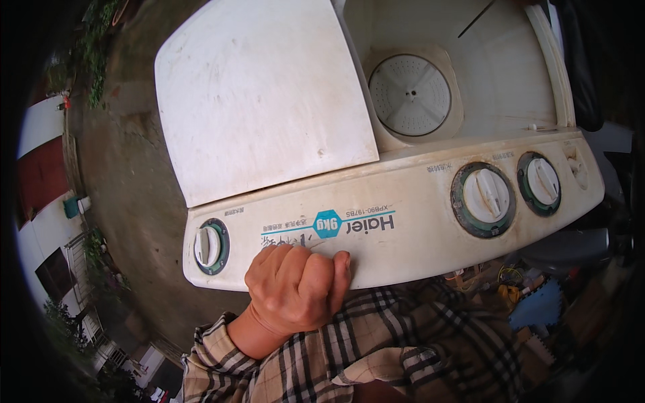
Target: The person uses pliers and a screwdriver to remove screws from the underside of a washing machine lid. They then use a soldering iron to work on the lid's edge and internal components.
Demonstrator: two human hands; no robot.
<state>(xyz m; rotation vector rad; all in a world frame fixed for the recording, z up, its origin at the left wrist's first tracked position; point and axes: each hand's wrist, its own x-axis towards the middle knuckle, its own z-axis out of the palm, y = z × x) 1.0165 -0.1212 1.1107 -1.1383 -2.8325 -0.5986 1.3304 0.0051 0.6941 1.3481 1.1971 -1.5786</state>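
Note:
My left hand [295, 287] is closed in a fist at the near edge of a twin-tub washing machine's control panel [410, 242]. Its knuckles lie over the panel's lower lettering, with the thumb up on the right side. The curled fingers hide whatever may be inside them. The machine is off-white and stained. On its left a flat white lid [265, 101] lies down; on the right the wash tub [497, 80] stands uncovered, showing a round, perforated pulsator disc [410, 94]. My right hand is out of view; a plaid sleeve [383, 366] shows at the bottom.
The panel carries a left dial [207, 246], a large dial [485, 200] and another dial [539, 183]. A thin dark rod-like thing [476, 19] crosses the tub's top. Concrete ground [131, 168] lies left. Lower right is clutter with a blue jagged-edged piece [539, 305].

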